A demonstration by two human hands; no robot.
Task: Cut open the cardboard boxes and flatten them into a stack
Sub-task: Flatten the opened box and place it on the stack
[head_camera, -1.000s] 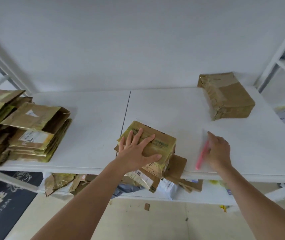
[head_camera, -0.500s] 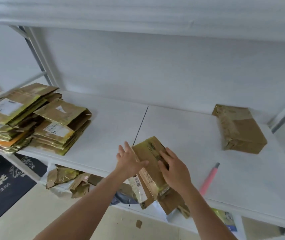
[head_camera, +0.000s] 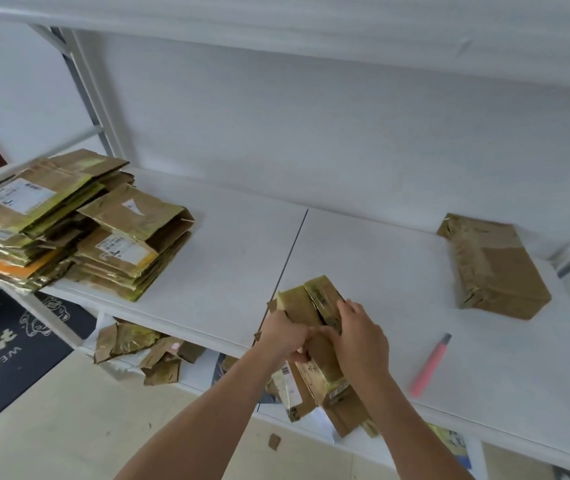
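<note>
- While both hands work at the bench's (head_camera: 363, 258) front edge, the left hand (head_camera: 282, 336) grips one flap of the cut cardboard box (head_camera: 314, 303), fingers curled round it
- the right hand (head_camera: 359, 341) grips its other side; whether anything is inside is hidden
- a sealed box (head_camera: 495, 268) lies far right, a pink cutter (head_camera: 429, 367) near it
- flattened boxes (head_camera: 79, 223) sit stacked at left

The dark doormat (head_camera: 6, 344) on the floor, past the shelf's left end, reads "WELCO", cut off by the frame's edge, under a large white character. The shipping labels (head_camera: 20, 195) on my flattened stack (head_camera: 79, 230) are too blurred to read. The printing on the box (head_camera: 314, 303) I hold is no clearer.
</note>
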